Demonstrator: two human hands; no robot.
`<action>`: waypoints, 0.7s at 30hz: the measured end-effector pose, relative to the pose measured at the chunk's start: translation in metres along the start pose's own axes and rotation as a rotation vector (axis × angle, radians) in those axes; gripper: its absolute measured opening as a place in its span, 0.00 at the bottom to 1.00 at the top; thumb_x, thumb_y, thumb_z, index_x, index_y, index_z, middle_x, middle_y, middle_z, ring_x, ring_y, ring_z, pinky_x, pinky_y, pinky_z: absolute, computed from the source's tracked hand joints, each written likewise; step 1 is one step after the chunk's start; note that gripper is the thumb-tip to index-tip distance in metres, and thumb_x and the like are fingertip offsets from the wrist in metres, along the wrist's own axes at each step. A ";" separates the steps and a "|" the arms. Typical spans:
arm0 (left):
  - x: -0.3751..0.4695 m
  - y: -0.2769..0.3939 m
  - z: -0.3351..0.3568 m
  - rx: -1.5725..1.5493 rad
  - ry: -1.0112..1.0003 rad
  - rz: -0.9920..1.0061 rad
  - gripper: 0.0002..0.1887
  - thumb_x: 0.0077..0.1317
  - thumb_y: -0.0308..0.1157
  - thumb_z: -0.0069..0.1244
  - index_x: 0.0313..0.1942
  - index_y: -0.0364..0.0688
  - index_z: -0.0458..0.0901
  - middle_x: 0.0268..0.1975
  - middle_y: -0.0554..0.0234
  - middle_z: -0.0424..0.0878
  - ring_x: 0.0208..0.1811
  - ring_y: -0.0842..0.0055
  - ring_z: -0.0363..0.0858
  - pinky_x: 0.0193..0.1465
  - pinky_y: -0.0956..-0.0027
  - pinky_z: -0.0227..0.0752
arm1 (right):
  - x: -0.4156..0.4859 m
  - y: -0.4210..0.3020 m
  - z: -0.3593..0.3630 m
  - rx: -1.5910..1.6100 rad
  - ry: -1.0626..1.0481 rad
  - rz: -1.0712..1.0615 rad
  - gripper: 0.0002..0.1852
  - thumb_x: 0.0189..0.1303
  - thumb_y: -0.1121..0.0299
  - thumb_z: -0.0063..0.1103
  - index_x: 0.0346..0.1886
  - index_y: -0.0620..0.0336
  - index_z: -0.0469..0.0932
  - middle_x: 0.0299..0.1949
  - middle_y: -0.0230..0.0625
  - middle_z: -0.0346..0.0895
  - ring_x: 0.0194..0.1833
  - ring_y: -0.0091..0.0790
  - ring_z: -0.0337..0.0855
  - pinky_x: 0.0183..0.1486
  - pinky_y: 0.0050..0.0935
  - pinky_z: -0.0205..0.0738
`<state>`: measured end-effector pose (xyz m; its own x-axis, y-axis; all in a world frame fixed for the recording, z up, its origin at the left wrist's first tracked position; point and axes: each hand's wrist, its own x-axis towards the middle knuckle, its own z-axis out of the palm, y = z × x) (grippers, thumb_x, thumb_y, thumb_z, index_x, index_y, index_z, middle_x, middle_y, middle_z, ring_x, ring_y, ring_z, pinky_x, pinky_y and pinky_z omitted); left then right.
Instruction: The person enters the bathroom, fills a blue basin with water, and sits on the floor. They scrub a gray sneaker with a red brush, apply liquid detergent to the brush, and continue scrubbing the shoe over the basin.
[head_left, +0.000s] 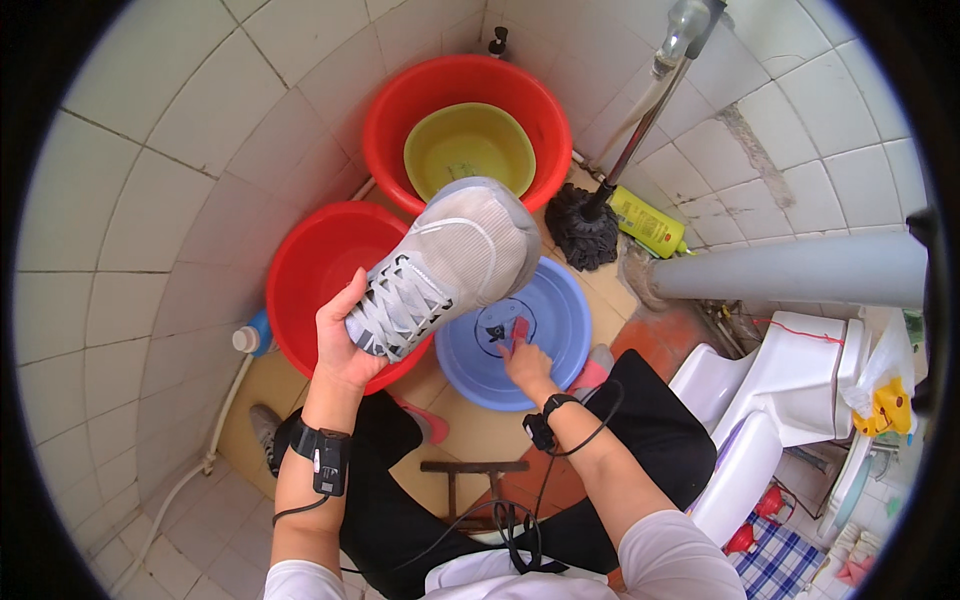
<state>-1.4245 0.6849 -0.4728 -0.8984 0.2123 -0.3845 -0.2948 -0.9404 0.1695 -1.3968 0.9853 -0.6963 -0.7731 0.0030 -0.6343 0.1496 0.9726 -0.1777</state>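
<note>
My left hand (345, 341) grips a light grey lace-up sneaker (450, 262) by its heel end. The shoe is tilted, its laces and toe facing up, above the basins. In my right hand (527, 369) is a small red brush (519, 330), held low inside the blue plastic basin (571, 352); its bristles cannot be made out. Left of the blue basin stands a red plastic basin (300, 259), partly hidden by the shoe. Another grey sneaker (264, 431) lies on the floor at the left.
A larger red basin (386, 112) holds a yellow-green basin (470, 142) at the back. A dark mop (583, 229) leans beside a yellow-green bottle (646, 223). A blue bottle (257, 335) stands by the left wall. A grey pipe (787, 268) and white toilet (795, 382) occupy the right.
</note>
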 end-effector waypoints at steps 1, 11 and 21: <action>0.001 -0.001 0.001 0.011 -0.003 0.002 0.29 0.77 0.46 0.43 0.66 0.28 0.70 0.64 0.41 0.79 0.62 0.50 0.81 0.68 0.47 0.72 | 0.002 -0.004 -0.003 -0.018 -0.006 -0.006 0.21 0.71 0.51 0.55 0.54 0.57 0.80 0.40 0.55 0.86 0.46 0.60 0.87 0.49 0.53 0.81; 0.007 -0.011 0.011 0.154 0.147 0.109 0.25 0.77 0.38 0.45 0.64 0.26 0.69 0.64 0.39 0.77 0.63 0.52 0.80 0.67 0.48 0.73 | 0.006 0.053 0.052 0.179 0.006 0.097 0.30 0.58 0.72 0.57 0.68 0.54 0.75 0.40 0.58 0.86 0.47 0.59 0.87 0.52 0.51 0.81; -0.008 -0.012 0.027 0.197 0.131 0.130 0.25 0.76 0.34 0.47 0.67 0.29 0.67 0.67 0.43 0.75 0.67 0.54 0.76 0.70 0.50 0.69 | 0.042 0.056 0.084 0.513 -0.103 0.339 0.37 0.57 0.75 0.54 0.73 0.36 0.70 0.54 0.57 0.83 0.56 0.59 0.83 0.58 0.44 0.77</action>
<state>-1.4230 0.7018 -0.4472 -0.8870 0.0447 -0.4596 -0.2486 -0.8850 0.3937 -1.3695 1.0202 -0.7964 -0.5713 0.2444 -0.7835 0.6727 0.6863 -0.2765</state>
